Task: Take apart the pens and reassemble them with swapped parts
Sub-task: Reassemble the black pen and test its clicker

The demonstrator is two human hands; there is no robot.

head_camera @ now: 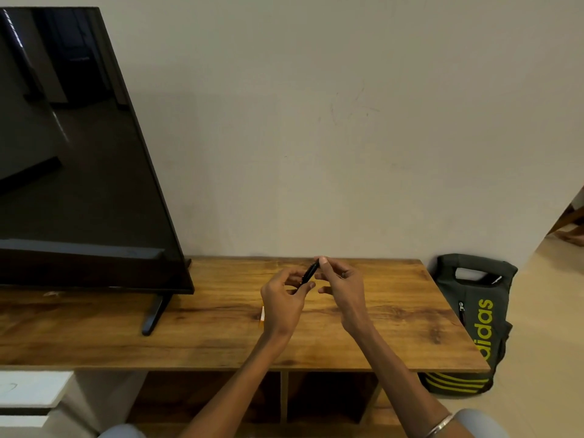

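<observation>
A slim black pen (pixel 310 272) is held tilted above the wooden table (pixel 221 327), between both hands. My left hand (pixel 284 303) pinches its lower end and my right hand (pixel 343 284) pinches its upper end with the fingertips. An orange and white pen part (pixel 261 316) lies on the table just left of my left wrist, mostly hidden by the hand.
A large dark television (pixel 79 159) on a black stand (pixel 155 314) fills the left side of the table. A dark backpack (pixel 474 320) with yellow lettering leans by the table's right end. The wall is right behind. White furniture (pixel 28 396) sits at the lower left.
</observation>
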